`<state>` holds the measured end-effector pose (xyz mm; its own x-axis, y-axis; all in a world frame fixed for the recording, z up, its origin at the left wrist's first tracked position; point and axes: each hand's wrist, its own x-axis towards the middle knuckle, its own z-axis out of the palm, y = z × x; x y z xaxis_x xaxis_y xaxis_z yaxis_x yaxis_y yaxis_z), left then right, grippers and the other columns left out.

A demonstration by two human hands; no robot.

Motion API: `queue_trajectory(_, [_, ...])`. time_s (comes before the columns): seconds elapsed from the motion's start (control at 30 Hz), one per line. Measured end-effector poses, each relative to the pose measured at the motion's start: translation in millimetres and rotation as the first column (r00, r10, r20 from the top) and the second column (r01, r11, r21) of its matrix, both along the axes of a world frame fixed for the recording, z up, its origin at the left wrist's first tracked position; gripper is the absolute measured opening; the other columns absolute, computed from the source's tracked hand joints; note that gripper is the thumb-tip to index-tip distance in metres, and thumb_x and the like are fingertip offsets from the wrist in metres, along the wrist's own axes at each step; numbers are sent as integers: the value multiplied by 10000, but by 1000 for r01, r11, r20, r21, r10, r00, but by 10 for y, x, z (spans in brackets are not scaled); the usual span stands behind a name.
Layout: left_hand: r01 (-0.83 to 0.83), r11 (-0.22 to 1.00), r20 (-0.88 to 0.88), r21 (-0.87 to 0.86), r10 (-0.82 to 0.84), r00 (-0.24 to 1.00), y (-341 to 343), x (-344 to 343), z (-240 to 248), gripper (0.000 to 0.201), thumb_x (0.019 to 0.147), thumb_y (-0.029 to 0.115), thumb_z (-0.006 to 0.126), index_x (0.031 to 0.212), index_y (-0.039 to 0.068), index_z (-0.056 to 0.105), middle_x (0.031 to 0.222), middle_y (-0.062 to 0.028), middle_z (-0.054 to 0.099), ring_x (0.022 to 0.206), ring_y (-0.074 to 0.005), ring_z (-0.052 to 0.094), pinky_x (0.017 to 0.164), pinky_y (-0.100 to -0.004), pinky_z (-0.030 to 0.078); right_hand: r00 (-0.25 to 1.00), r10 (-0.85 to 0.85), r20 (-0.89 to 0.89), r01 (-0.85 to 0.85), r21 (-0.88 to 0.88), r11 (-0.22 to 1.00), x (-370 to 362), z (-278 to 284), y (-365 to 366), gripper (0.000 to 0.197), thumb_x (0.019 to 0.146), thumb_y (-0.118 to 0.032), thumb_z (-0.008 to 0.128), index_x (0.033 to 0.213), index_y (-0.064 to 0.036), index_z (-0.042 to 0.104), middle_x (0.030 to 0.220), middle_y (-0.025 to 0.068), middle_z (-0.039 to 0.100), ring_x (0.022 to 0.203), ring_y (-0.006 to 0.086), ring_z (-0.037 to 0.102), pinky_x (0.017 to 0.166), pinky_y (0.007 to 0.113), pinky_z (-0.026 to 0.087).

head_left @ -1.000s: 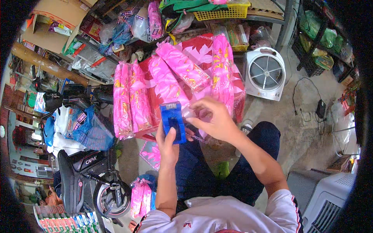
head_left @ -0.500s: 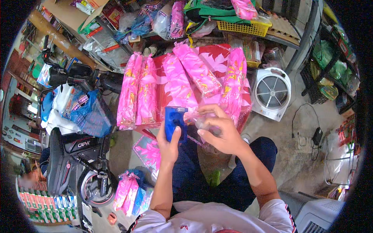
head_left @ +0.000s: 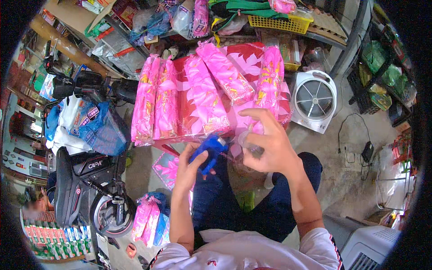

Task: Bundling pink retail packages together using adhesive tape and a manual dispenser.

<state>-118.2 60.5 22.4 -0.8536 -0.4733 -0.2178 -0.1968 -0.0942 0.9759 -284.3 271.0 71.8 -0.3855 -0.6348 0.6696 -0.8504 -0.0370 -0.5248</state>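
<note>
My left hand point(head_left: 185, 167) is closed round a blue plastic tape dispenser point(head_left: 212, 150), which is tilted with its light-coloured end up and to the right. Just to its right is my right hand point(head_left: 273, 146), fingers curled and thumb bent in. At its fingertips shows a clear, round thing point(head_left: 243, 137) that looks like a roll of tape; the fingers partly hide it. Both hands are above my lap at the front edge of a low table point(head_left: 252, 68) with a red and pink floral top. Several long pink plastic packages point(head_left: 208, 96) lie on it, two of them at the left.
A white fan-like appliance point(head_left: 314, 101) stands on the floor right of the table. At left is a black electric bike point(head_left: 83, 180) carrying blue and white bags. More pink packages point(head_left: 146, 220) lie on the floor. A yellow basket point(head_left: 281, 23) sits on the shelf behind.
The blue dispenser has turned from upright to tilted right and dropped slightly. My right hand has shifted a little right, its clear round thing now apart from the dispenser.
</note>
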Motion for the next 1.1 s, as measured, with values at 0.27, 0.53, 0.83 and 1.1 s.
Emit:
queue_trajectory(0.27, [28,950,-49,310,-13,999,-325,123,-197,451,979,395,598,1115,-34,628,781,-108,682,514,-220,676,368,-251,422,904,200,377,-79,-312,947,-330,-87,269,142,694,-98,648,718,-11,538,1281,241,571,1180,336,575,1000,421,456])
queue_trajectory(0.53, [-423,814,-72,-398,432,899,-643,-407,-609,483,983,399,634,1099,-67,684,952,-182,717,884,-324,704,799,-390,522,906,-34,421,115,-167,979,-341,-164,199,138,768,-92,670,759,14,582,1231,198,607,1169,298,585,1036,416,423])
queue_trajectory(0.83, [83,384,247,-920,403,881,-720,-767,-428,498,982,454,583,1126,-4,717,975,-275,704,927,-476,671,777,-540,521,663,319,677,-123,-321,939,-298,-193,60,171,855,-164,638,796,-11,590,1363,210,551,1271,333,534,1054,421,412])
queue_trajectory(1.1, [-157,680,-151,-716,68,986,-151,-537,165,472,1042,388,524,1158,-36,696,1007,-166,722,838,-264,712,677,-361,547,436,532,726,-218,-488,845,-233,-189,20,220,908,-193,626,819,7,651,1397,210,529,1318,328,504,1102,452,381])
